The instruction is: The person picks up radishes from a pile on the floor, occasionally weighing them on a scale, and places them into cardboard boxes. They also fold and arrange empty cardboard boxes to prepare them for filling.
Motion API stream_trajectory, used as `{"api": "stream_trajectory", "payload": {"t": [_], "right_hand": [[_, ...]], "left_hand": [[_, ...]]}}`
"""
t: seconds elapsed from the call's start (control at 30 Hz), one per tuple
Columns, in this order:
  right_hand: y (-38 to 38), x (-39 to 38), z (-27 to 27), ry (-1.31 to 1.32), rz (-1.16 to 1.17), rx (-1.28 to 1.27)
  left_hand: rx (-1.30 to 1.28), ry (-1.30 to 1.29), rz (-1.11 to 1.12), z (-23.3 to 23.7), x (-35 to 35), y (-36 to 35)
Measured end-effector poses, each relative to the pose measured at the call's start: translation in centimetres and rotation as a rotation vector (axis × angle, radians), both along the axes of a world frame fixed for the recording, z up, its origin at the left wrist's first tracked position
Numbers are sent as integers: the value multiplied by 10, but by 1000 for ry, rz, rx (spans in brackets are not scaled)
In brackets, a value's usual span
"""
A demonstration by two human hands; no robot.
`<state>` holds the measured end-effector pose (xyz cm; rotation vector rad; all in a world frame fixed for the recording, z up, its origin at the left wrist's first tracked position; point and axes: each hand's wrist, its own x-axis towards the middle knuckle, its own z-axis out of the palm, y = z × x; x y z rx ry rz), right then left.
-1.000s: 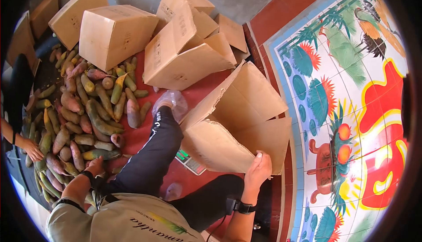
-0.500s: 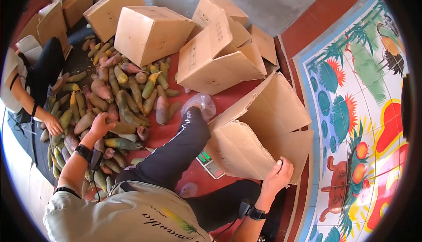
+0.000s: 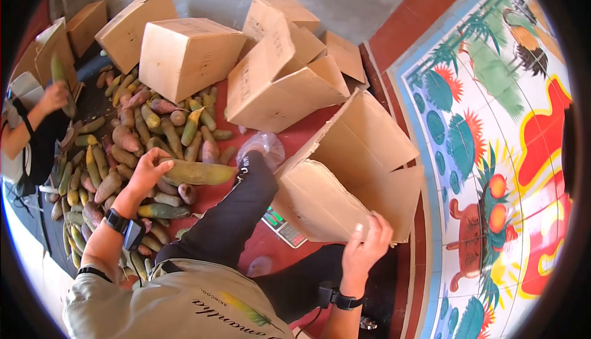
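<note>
My left hand (image 3: 148,171) is closed round one end of a long green radish (image 3: 200,172), held above the heap of green and pinkish radishes (image 3: 126,137). On the right, my right hand (image 3: 367,245) rests with its fingers spread on the near edge of an open cardboard box (image 3: 332,200). The box is tilted, its flaps stand out, and the part of its inside that shows holds nothing. Under the box's left side, a scale (image 3: 284,227) with a green display is partly hidden.
A co-worker's hand (image 3: 55,97) holds a radish at the far left. Several cardboard boxes (image 3: 184,56) stand behind the heap. My leg (image 3: 231,209) lies between heap and box, the foot in a plastic bag (image 3: 269,147). A tiled mural (image 3: 474,154) runs along the right.
My left hand has picked up a radish from the heap. The co-worker's hand has risen with a radish in it. The whole view has shifted slightly.
</note>
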<state>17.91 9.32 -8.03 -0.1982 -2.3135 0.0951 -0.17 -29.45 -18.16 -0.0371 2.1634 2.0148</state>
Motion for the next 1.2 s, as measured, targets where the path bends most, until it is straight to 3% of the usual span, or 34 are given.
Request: {"api": "stream_trajectory", "payload": {"t": [0.07, 0.13, 0.3, 0.47, 0.57, 0.73, 0.77, 0.83, 0.87, 0.9, 0.93, 1.0, 1.1, 1.13, 1.2], "right_hand": [[-9, 0, -9, -62, 84, -14], [-30, -4, -7, -147, 246, -108], [-65, -14, -9, -297, 502, -176], [-63, -11, -3, -304, 498, -77], [-61, -2, -7, -371, 506, -184], [-53, 8, 15, -216, 373, -128], [-43, 14, 16, -218, 261, -166], [-28, 13, 26, 69, 120, -196], [-24, 13, 35, 116, 35, -365], [-15, 10, 38, 168, 0, -348], [-7, 6, 39, 220, -36, -329], [4, -4, 39, 180, -87, -265], [15, -18, 31, 46, -95, -299], [23, -23, 24, -6, -53, -299], [20, -28, 12, -23, -59, -346]], "left_hand": [[80, 28, -90, 8, -1, 3], [320, 96, -232, 16, 3, 13], [537, -58, -450, 32, 27, 52], [616, -91, -563, 39, 36, 73], [654, -108, -612, 35, 33, 76], [675, -65, -575, 37, 30, 79], [581, -45, -528, 25, 24, 74], [491, -25, -487, -13, 6, 65], [191, 43, -457, -36, -2, 59], [-108, 112, -423, -56, -7, 53], [-101, 112, -433, -68, -10, 48], [-593, 281, -450, -94, -13, 41], [-751, 427, -393, -174, -21, 29], [-743, 432, -405, -184, -18, 27], [-970, 374, -401, -199, -17, 29]]}}
